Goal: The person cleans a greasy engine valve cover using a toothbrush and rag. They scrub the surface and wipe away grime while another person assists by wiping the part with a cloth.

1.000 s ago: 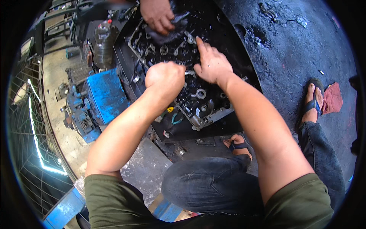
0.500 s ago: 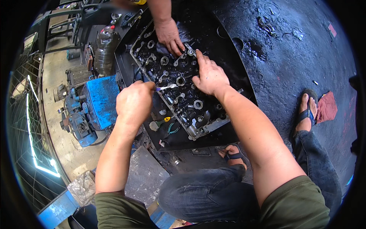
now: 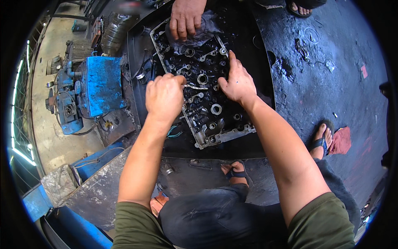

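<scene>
Left hand (image 3: 164, 96) now farther up the cylinder head (image 3: 203, 87), fingers closed on thin metal tool (image 3: 195, 86); right hand (image 3: 237, 84) open, flat.

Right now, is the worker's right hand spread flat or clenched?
Spread flat: the right hand lies fingers extended on the greasy grey metal engine head.

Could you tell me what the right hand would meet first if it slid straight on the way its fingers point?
The right hand lies flat on the greasy cylinder head, fingers pointing to its far end. Sliding on, it would probably first meet the rocker parts there, then the grey rag under another person's hand.
</scene>
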`<state>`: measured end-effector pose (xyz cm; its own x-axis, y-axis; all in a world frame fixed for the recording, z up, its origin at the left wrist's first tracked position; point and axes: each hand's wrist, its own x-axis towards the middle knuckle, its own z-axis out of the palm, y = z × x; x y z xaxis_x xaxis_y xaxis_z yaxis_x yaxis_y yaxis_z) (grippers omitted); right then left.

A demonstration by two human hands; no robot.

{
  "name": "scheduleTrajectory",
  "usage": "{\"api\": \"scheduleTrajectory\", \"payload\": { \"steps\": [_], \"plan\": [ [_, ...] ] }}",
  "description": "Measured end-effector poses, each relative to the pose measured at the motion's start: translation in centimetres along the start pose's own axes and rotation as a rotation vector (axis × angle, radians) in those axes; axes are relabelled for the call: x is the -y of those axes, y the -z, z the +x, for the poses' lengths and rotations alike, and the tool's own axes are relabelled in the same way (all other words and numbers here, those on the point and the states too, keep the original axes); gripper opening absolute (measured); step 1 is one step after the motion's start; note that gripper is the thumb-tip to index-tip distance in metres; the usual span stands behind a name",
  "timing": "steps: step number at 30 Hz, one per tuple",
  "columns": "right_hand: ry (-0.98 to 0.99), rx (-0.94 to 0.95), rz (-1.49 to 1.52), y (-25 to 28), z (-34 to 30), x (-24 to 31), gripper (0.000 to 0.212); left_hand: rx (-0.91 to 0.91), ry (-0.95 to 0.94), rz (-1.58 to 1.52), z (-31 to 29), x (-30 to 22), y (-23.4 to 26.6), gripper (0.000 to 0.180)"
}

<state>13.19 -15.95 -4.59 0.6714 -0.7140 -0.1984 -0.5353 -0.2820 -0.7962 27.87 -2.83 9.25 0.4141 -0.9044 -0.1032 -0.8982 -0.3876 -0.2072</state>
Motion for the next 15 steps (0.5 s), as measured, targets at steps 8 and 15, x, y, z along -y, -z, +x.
{"api": "scheduleTrajectory", "payload": {
  "steps": [8, 15],
  "plan": [
    [0.012, 0.002, -0.016, -0.3, 0.5, 0.1, 0.099, 0.147, -0.020, 0.144, 1.6, -1.0, 1.0, 0.012],
    [0.045, -0.016, 0.011, -0.6, 0.6, 0.1, 0.098, 0.156, -0.031, 0.031, 2.0, 0.8, 0.0, 0.012]
  ]
}}
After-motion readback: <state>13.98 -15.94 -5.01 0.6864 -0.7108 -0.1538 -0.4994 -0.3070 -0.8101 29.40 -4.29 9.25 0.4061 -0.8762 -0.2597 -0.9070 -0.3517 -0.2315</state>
